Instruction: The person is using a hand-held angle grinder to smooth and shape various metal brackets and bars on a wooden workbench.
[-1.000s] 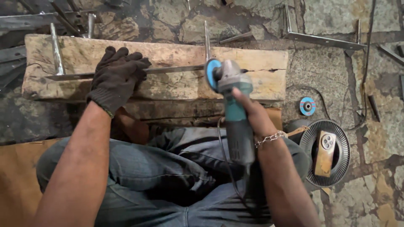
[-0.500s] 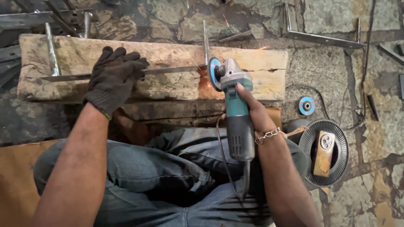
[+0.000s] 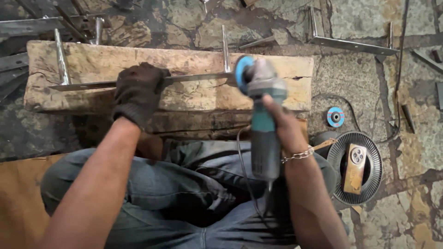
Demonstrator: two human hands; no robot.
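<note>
The gloved left hand (image 3: 138, 92) presses flat, fingers together, on the metal strip (image 3: 194, 78) — pinning it to the wooden plank (image 3: 184, 99). The right hand (image 3: 281, 127) is clamped round the grinder (image 3: 263, 120), its disc (image 3: 242, 74) at the strip's end — near a spare disc (image 3: 335, 116).

Rough metalworking workshop, work done at ground level. Cracked stone floor (image 3: 369, 60) littered with welded steel angle brackets (image 3: 350, 44) and offcuts. Weathered wooden plank (image 3: 184, 78) serves as worktop. Teal angle grinder (image 3: 263, 115) in use; spare grinding disc (image 3: 335, 116) and round wire fan guard (image 3: 376, 161) lie nearby.
</note>
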